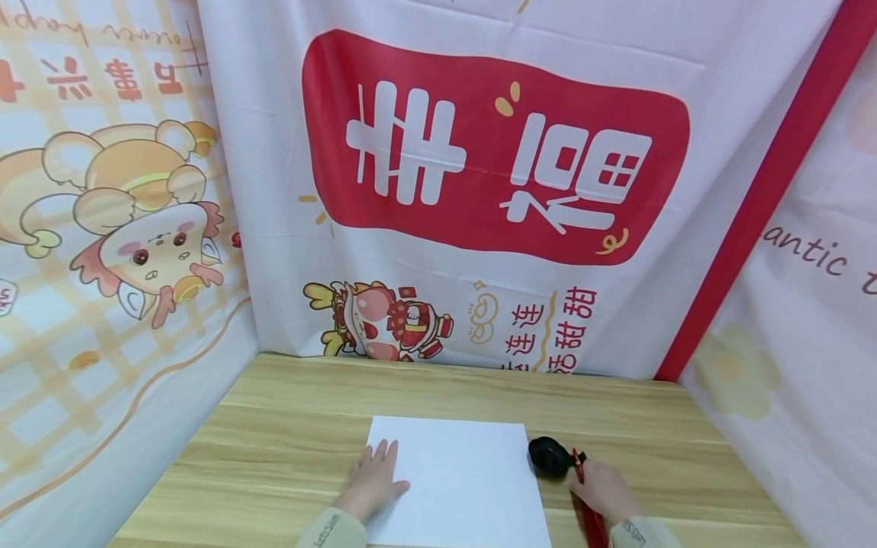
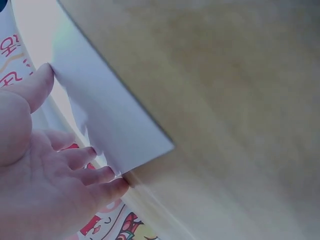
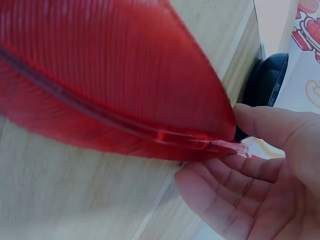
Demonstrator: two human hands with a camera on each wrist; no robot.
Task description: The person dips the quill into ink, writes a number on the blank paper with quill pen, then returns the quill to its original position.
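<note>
A white sheet of paper (image 1: 462, 479) lies on the wooden table in the head view. My left hand (image 1: 373, 481) rests with spread fingers on its left edge. In the left wrist view, the fingertips of this hand (image 2: 60, 165) lie along the paper (image 2: 120, 130) near a corner. To the right of the sheet, my right hand (image 1: 604, 491) holds a red feather quill (image 1: 592, 525) near its base. The right wrist view shows thumb and fingers (image 3: 250, 175) around the narrow end of the feather (image 3: 115, 75). A rounded black dish (image 1: 548, 457) sits just beyond this hand.
Wooden tabletop (image 1: 288, 426) surrounds the sheet. Printed cloth hangs close around it: a white back cloth (image 1: 274, 190) with a red panel, a patterned left cloth (image 1: 137, 380) and a pale right cloth (image 1: 808, 365).
</note>
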